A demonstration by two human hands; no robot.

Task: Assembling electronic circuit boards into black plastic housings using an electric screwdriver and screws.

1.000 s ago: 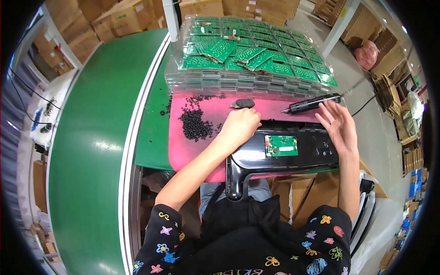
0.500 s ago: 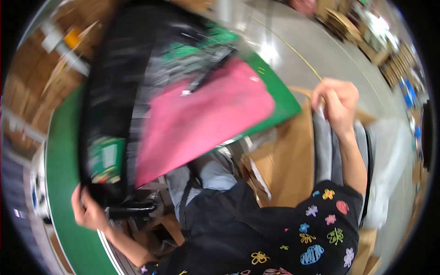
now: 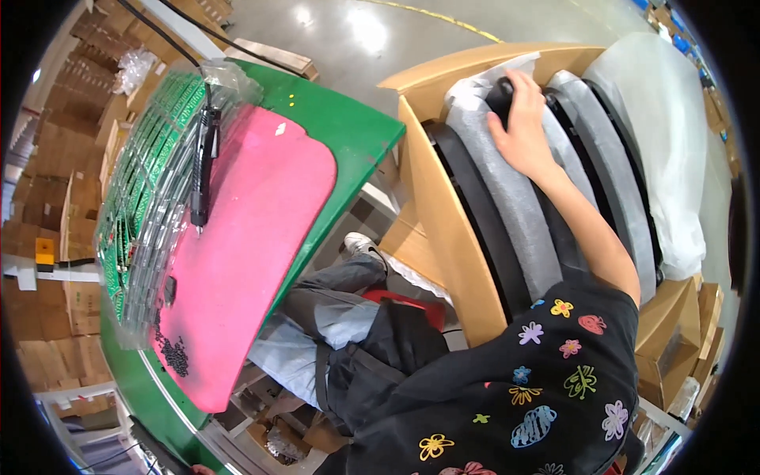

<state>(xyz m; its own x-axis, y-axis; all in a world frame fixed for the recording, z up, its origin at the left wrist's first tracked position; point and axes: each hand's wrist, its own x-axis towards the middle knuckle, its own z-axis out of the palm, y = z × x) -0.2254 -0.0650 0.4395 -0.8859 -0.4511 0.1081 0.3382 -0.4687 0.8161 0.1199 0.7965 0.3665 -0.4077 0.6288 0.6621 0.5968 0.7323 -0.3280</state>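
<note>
My right hand is inside the cardboard box at the right. Its fingers and thumb close round the rounded black end of a panel, which pokes out of grey foam wrapping. Several similar black panels in foam stand upright beside it. Only a sliver of my left hand shows at the lower edge, next to a dark, long edge; its fingers are hidden. On the green table, a pink mat bears a black electric screwdriver and a pile of small black screws.
Green circuit boards in clear plastic trays cover the table's left part. A cable runs up from the screwdriver. White plastic sheeting hangs over the box's right side. More cartons stand at the lower right, and a wooden pallet lies beyond the table.
The large black panel that my left hand held over the table has left the mat. My left hand has dropped to the lower edge; my right hand has moved onto the wrapped panel. The view has turned rightward.
</note>
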